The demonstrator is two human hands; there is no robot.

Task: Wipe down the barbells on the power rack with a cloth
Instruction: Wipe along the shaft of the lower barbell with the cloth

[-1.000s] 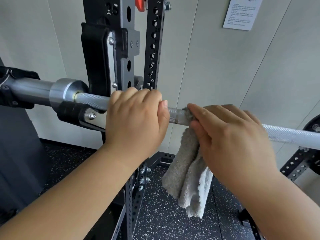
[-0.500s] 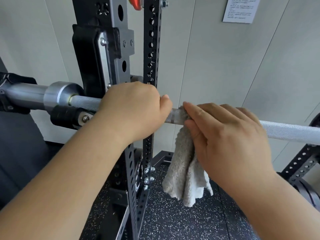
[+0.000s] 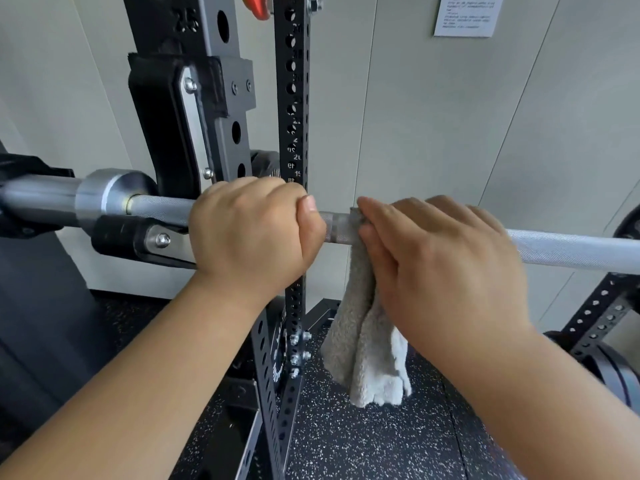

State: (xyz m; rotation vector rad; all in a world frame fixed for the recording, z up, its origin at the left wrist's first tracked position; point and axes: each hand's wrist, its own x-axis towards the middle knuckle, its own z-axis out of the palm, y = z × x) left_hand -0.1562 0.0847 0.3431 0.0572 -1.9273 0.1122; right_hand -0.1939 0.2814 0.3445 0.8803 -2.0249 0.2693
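Staying unchanged: hands (image 3: 252, 233) (image 3: 443, 268) gripping barbell (image 3: 571, 251), cloth (image 3: 363, 341).

Knurled, satin-grey metal barbell (image 3: 571, 251), fluffy grey terry cloth (image 3: 363, 341), matt black steel rack (image 3: 294, 98), speckled rubber floor (image 3: 363, 445)

Background: pale wall (image 3: 450, 133) of flat panels with thin seams, running across the far side. White paper notice (image 3: 464, 15) stuck on it top right, print too small to read. Floor (image 3: 363, 441) is black rubber with white speckle, near centre and right. Dark weight plates (image 3: 613, 372) low at the right edge, standing on edge, partly cut off. Orange-red part (image 3: 258, 6) at the top edge, left of centre, mostly out of frame. Dark flat surface (image 3: 34, 306) fills the near left; can't tell what it is.
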